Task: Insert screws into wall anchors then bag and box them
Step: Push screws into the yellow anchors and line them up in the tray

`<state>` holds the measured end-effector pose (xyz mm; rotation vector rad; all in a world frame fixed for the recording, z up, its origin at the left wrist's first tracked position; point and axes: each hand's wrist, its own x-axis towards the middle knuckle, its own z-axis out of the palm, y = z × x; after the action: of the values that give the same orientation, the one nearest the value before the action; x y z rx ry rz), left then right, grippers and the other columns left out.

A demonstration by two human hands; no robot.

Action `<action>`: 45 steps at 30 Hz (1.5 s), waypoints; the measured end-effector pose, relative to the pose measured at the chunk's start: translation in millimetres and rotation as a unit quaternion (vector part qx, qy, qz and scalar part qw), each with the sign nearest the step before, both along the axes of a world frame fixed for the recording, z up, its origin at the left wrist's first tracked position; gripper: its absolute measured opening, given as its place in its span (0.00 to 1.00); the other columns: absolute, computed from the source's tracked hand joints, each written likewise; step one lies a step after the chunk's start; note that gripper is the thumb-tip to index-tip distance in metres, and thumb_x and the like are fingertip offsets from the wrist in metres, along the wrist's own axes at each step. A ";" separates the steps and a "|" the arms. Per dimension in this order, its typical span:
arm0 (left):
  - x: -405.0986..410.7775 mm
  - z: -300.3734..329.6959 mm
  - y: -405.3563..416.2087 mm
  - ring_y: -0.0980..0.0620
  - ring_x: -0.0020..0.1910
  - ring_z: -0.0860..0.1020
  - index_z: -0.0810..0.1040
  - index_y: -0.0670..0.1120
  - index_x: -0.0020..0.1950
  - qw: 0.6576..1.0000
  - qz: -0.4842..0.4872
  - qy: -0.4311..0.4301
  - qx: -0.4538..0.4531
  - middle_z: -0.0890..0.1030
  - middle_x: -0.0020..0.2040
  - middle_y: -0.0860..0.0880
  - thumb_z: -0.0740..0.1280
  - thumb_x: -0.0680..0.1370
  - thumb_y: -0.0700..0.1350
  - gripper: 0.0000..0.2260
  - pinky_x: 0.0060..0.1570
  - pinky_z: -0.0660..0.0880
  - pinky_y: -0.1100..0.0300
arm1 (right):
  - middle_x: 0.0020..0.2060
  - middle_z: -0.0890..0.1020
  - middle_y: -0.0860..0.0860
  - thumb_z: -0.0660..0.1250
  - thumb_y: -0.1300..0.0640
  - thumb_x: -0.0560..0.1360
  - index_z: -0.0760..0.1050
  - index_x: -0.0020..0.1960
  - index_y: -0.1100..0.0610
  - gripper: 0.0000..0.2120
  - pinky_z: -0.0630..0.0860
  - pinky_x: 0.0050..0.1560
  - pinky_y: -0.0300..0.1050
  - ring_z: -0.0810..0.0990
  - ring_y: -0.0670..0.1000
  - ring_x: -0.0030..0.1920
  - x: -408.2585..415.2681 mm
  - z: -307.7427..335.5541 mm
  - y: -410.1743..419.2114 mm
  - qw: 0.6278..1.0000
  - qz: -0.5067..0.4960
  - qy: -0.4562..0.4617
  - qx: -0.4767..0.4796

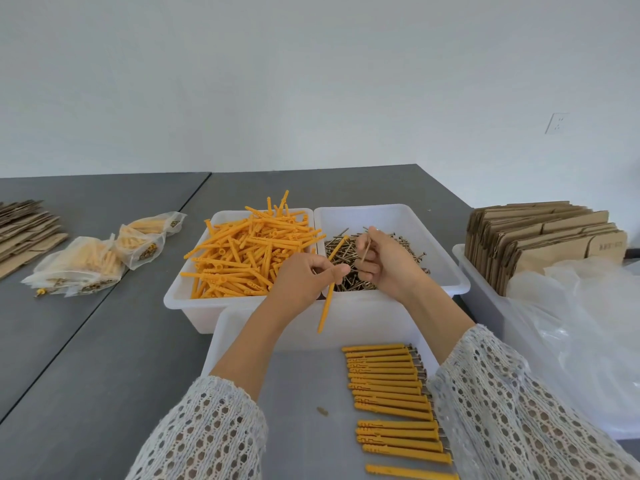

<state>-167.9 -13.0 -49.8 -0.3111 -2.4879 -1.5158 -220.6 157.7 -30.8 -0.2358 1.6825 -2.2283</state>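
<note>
My left hand (306, 277) pinches a long orange wall anchor (327, 306) that slants down toward me over the bins. My right hand (382, 261) pinches a single screw (366, 244) upright above the screw bin (446, 237), just right of the anchor's upper end. A white bin (180, 292) heaped with orange anchors (249, 251) stands to the left of the screw bin. In the near tray (221, 341), several anchors with screws inserted (391, 386) lie in a neat row at the right.
Filled plastic bags (90, 261) of anchors lie on the grey table at the left, beside flat cardboard (24, 230). A bin of folded cardboard boxes (540, 244) and loose clear plastic bags (581, 323) sit at the right.
</note>
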 end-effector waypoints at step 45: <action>109.6 -3.0 102.7 0.56 0.29 0.74 0.81 0.47 0.40 0.819 -0.355 -0.207 -0.400 0.81 0.34 0.48 0.66 0.79 0.56 0.14 0.32 0.70 0.60 | 0.28 0.69 0.50 0.56 0.49 0.84 0.75 0.49 0.60 0.16 0.65 0.28 0.38 0.63 0.47 0.25 -11.6 -7.3 12.2 0.974 -0.041 -0.124 -0.184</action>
<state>-58.3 89.7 -52.8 -1.2818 -3.5078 -0.5687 -232.2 169.9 -38.0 0.0255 1.1643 -2.5001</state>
